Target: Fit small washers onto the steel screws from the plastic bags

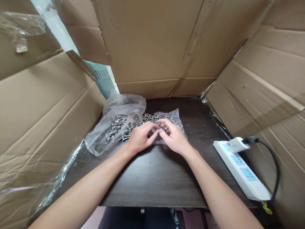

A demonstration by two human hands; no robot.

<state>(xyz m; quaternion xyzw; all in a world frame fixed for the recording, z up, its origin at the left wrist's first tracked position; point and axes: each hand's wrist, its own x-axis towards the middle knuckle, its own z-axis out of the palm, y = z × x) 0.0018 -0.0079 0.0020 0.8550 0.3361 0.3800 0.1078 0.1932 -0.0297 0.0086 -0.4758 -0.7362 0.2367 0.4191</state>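
Observation:
My left hand [140, 138] and my right hand [173, 136] meet over the middle of a dark wooden table [154, 178]. Their fingertips pinch together around a small metal piece, too small to name for certain. Right behind the hands lies a heap of metal bolts [118, 125] on a crumpled clear plastic bag [111, 127]. More bolts and nuts lie on a second smaller clear bag [171, 116] beyond my right hand.
Tall cardboard sheets [152, 44] wall in the table on the left, back and right. A white power strip [240, 168] with a plugged adapter and black cable lies at the right edge. Clear film hangs along the left cardboard.

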